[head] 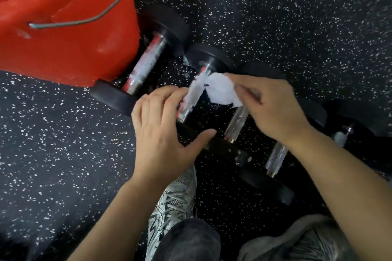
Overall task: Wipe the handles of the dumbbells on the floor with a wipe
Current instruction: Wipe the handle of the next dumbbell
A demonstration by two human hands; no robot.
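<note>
The right hand (269, 110) was smeared by motion, its fingertips indistinct against the white wipe (222, 91). The left hand (163, 127) covered the near end of one dumbbell handle (191, 99). The red bucket (63, 34) ran off the frame's top and left edges; the rightmost dumbbell (347, 131) lay largely in shadow.

The only readable mark is a large "N" logo on the grey sneaker (169, 207), lower centre of frame.
</note>
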